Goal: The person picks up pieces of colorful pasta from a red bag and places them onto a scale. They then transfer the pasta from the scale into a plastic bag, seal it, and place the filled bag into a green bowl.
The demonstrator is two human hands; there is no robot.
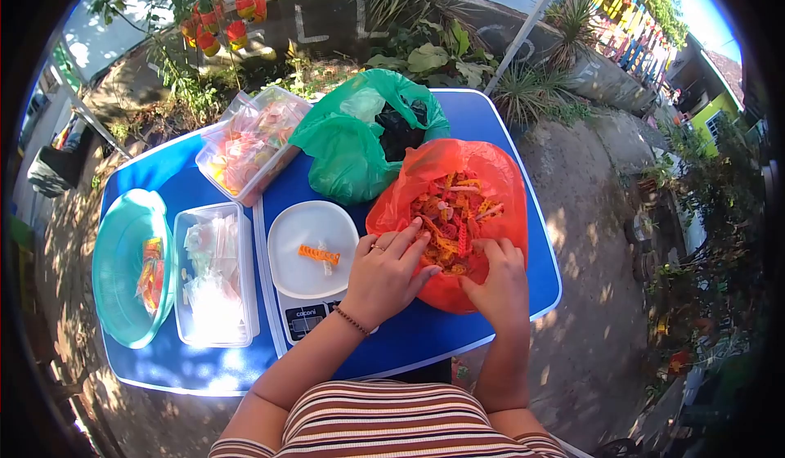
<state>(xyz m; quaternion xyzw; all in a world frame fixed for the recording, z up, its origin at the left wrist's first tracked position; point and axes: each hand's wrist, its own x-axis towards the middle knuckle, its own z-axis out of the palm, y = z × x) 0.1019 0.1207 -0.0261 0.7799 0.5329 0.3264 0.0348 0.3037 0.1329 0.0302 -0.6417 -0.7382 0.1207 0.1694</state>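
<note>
A red plastic bag (pixel 511 180) stands open on the table, filled with crinkled orange, yellow and pink strips (pixel 458 221). My left hand (pixel 391 266) lies at the bag's near left rim, fingers stretched toward the strips, with nothing visible in it. At the near right rim is my right hand (pixel 496 278), its thumb apart from its bent fingers over the edge of the contents. Left of my hands, a kitchen scale (pixel 307 321) carries a white square plate (pixel 282 274). On that plate rest an orange crinkled strip (pixel 318 254) and a whitish one beneath it.
A green plastic bag (pixel 339 159) with a black bag inside sits behind the scale. Further left are a lidless box of filled packets (pixel 253 143), a white container (pixel 245 294) of clear plastic bags, and a turquoise basket (pixel 114 270) with a packet, all on the blue table (pixel 376 364).
</note>
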